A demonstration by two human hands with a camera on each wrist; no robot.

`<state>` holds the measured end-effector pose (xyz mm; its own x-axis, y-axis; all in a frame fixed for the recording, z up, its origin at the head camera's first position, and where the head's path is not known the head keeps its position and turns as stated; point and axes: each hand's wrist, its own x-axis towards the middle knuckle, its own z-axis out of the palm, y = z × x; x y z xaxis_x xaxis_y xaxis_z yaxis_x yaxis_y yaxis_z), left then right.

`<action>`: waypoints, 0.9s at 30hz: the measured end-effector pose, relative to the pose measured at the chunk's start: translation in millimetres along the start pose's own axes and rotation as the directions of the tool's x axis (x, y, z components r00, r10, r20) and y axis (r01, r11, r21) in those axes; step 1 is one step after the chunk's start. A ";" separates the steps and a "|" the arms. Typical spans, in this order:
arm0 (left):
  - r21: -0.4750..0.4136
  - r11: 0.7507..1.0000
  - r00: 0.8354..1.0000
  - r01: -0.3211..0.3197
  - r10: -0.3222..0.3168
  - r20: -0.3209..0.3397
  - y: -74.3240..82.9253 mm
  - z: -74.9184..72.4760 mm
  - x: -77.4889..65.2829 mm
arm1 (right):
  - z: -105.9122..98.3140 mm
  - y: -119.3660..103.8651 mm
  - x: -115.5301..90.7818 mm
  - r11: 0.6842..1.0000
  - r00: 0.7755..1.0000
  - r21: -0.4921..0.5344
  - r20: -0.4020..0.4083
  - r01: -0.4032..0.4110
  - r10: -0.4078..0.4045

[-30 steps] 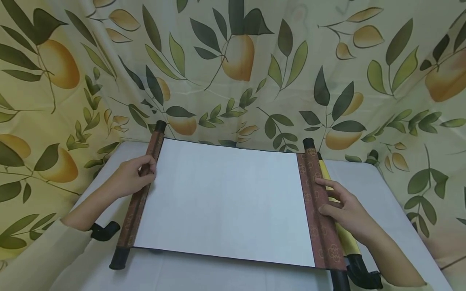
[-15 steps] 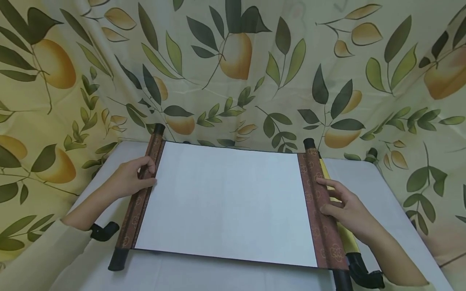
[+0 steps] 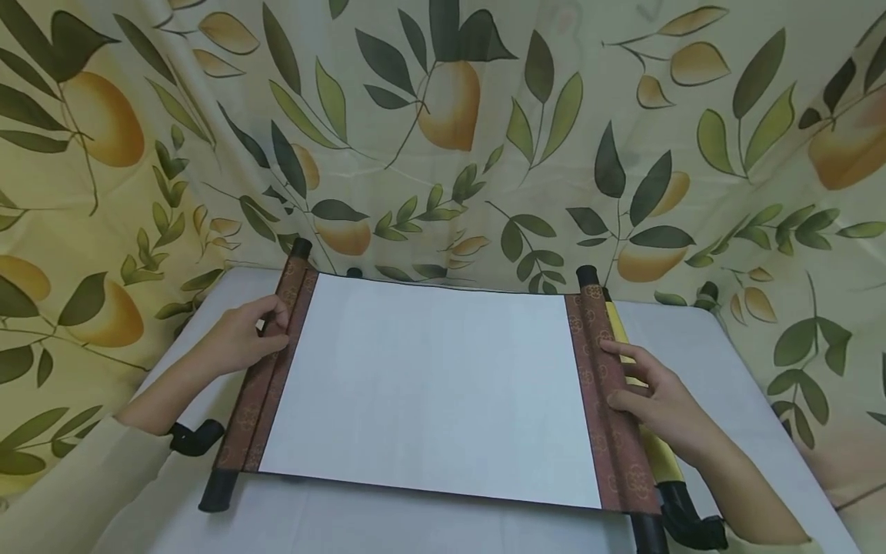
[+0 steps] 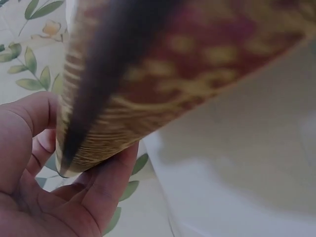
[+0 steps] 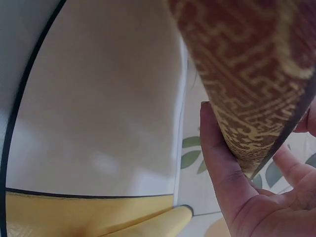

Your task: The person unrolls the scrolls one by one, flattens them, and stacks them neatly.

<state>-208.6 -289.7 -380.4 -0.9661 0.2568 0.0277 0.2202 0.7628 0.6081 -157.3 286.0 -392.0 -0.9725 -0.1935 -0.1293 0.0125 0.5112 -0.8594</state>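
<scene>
A scroll with a blank white sheet [image 3: 443, 385] lies spread between two brown patterned rollers with black end knobs. My left hand [image 3: 242, 338] grips the left roller [image 3: 238, 419], thumb and fingers curled round it; a band of brocade shows between that roller and the sheet. On the other side, my right hand [image 3: 664, 400] holds the right roller [image 3: 626, 462] between thumb and fingers. Up close in the left wrist view, the patterned brocade [image 4: 197, 64] sits within the left hand [image 4: 64, 187]. Similar red-gold brocade [image 5: 247, 74] lies in the right hand [image 5: 261, 192] in the right wrist view.
A yellow roll [image 3: 661, 454] with a black end shows behind and under the right roller. White cloth covers the table [image 3: 415, 527]. A fruit-and-leaf patterned curtain [image 3: 443, 177] hangs at the back and sides. Black wrist straps [image 3: 197, 438] stick out near the forearms.
The left roller has turned and shifted slightly left, so a wider brocade band shows beside the sheet. My left hand moved a little left with it. The right hand stays nearly still.
</scene>
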 end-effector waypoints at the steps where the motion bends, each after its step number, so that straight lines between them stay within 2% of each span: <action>1: -0.001 1.000 1.000 0.000 0.000 -0.001 -0.8 -0.3 0.3 | 0.0 0.3 -0.2 1.000 1.000 -0.002 0.000 -0.001 0.001; 9: -0.011 1.000 1.000 0.006 -0.006 0.029 -8.4 1.1 3.4 | 1.5 3.7 0.7 1.000 1.000 -0.002 0.011 -0.002 0.002; 15: -0.020 1.000 0.998 0.012 -0.011 0.063 -13.8 2.0 11.4 | 4.1 9.5 4.9 1.000 0.999 -0.001 0.026 -0.027 0.027; 22: -0.065 0.998 0.989 0.009 0.001 0.150 -27.1 6.4 14.5 | 7.0 17.0 10.9 0.999 0.998 0.020 0.054 -0.025 0.024; 27: -0.092 0.996 0.984 0.015 0.002 0.176 -32.9 8.3 16.4 | 9.1 22.4 15.5 0.998 0.996 0.007 0.060 -0.060 0.059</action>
<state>-230.5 -305.7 -406.5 -0.9269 0.3585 -0.1114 0.1927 0.7089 0.6785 -170.0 286.9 -417.7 -0.9544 -0.2129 -0.2095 0.0722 0.5164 -0.8533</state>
